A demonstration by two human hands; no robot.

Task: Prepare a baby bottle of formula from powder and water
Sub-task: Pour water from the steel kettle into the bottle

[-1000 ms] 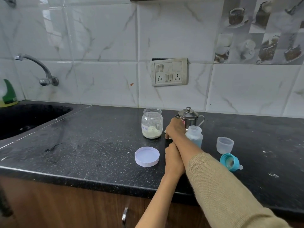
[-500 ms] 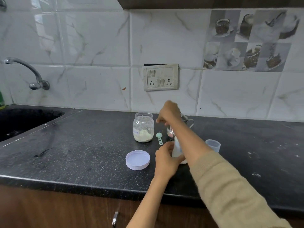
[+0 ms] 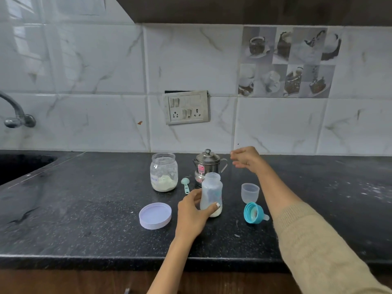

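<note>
An open clear baby bottle (image 3: 211,193) stands upright on the black counter with white powder in its bottom. My left hand (image 3: 192,213) grips its lower part. My right hand (image 3: 246,159) hovers empty, fingers apart, to the right of the lidded steel pot (image 3: 206,165) and apart from it. An open glass jar (image 3: 163,172) of formula powder stands left of the pot. A mint scoop (image 3: 185,184) lies between jar and bottle. The teal nipple ring (image 3: 253,213) lies on its side right of the bottle, with the clear cap (image 3: 249,192) behind it.
The jar's pale lilac lid (image 3: 155,215) lies flat left of my left hand. A dark sink (image 3: 23,166) and a wall tap (image 3: 16,117) are at far left. A switch plate (image 3: 186,107) is on the tiled wall. White specks dot the counter (image 3: 350,194) at right.
My right hand has let the scoop down beside the jar and swung right past the steel pot. My left hand has closed on the bottle. The view has tilted upward.
</note>
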